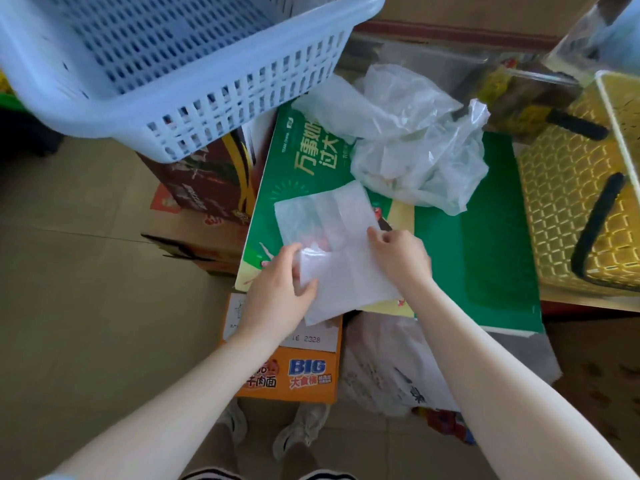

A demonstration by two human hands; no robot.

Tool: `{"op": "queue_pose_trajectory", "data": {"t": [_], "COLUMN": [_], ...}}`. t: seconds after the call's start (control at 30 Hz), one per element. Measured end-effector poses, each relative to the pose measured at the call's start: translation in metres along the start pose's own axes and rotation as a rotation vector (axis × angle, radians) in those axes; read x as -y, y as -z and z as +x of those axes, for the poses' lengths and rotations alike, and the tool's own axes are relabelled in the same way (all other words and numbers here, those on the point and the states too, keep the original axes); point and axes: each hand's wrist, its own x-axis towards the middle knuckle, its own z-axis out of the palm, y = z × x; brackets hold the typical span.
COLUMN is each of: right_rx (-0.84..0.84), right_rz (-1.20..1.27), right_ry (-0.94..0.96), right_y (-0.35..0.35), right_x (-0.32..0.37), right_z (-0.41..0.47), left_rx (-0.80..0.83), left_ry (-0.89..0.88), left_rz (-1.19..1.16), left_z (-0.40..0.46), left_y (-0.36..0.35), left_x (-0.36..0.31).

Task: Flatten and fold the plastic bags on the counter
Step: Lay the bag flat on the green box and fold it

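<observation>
In the head view, a flattened bag (329, 244) lay on the green box (485, 237), near edge lifted for a fold. The left hand (280, 289) gripped its left edge, fingers curled round it; the right hand (398, 251) pinched the right edge. Crumpled bags (415, 147) waited behind.

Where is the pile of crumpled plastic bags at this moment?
In the head view, the crumpled plastic bags lie on the far part of the green box, beyond the flattened bag, between the blue basket and the yellow basket.
</observation>
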Motion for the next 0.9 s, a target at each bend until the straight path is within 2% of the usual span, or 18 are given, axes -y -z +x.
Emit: {"op": "queue_pose_trajectory", "data": {"t": [0.13, 0.23, 0.3, 0.4, 0.47, 0.53, 0.63, 0.77, 0.9], "right_rx": [-0.109, -0.165, -0.239, -0.312, -0.260, -0.245, -0.311, -0.234, -0.136], "right_rz": [-0.188, -0.301, -0.383, -0.495, -0.615, -0.581, -0.524, -0.246, -0.069], "right_ry": [0.071, 0.161, 0.228, 0.302, 0.216, 0.142, 0.188, 0.219, 0.163], "right_y": [-0.005, -0.007, -0.012, -0.024, -0.027, -0.027, -0.024, -0.022, -0.019], "right_x": [-0.001, 0.001, 0.001, 0.002, 0.007, 0.012, 0.013, 0.002, 0.001], "right_z": [0.001, -0.001, -0.004, -0.011, -0.017, -0.019, -0.019, -0.023, -0.016], "left_rx": [-0.036, 0.062, 0.137, 0.146, 0.161, 0.217, 0.286, 0.268, 0.309], "left_ry": [-0.247, -0.431, -0.505, -0.598, -0.623, -0.598, -0.543, -0.568, -0.629], "left_rz": [0.240, 0.337, 0.430, 0.592, 0.630, 0.616, 0.595, 0.563, 0.474], "left_z": [0.018, 0.044, 0.062, 0.082, 0.088, 0.090, 0.093, 0.097, 0.095], "left_y": [0.001, -0.005, -0.011, -0.015, -0.016, -0.017, -0.019, -0.016, -0.008], "left_x": [0.002, -0.004, -0.004, -0.002, 0.003, 0.007, 0.011, 0.011, 0.013]}}
